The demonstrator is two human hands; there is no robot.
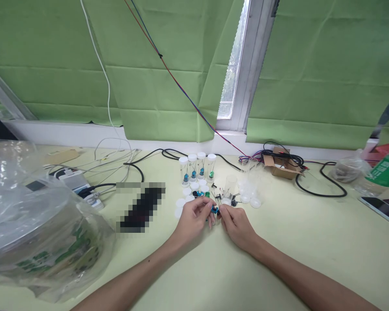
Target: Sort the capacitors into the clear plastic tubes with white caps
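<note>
My left hand [194,214] pinches a small blue metallic part [214,209] between thumb and fingers. Close against it, my right hand [237,223] is closed in a pinch too; a dark bit shows at its fingertips, too small to name. Just beyond my hands, small black pieces with thin metal stems [234,201] lie loose, along with blue and green parts [200,194] and several white caps [180,203]. Behind these stand clear tubes with white lids [192,168], each holding a blue or green piece. An uncapped clear tube [231,183] stands to their right.
Clear plastic lids or cups [250,194] lie right of the loose parts. Farther back sits a small cardboard box [283,164] among black cables. A large plastic-wrapped container [45,242] fills the left, near a power strip [87,192]. A phone-like slab [382,211] lies at right.
</note>
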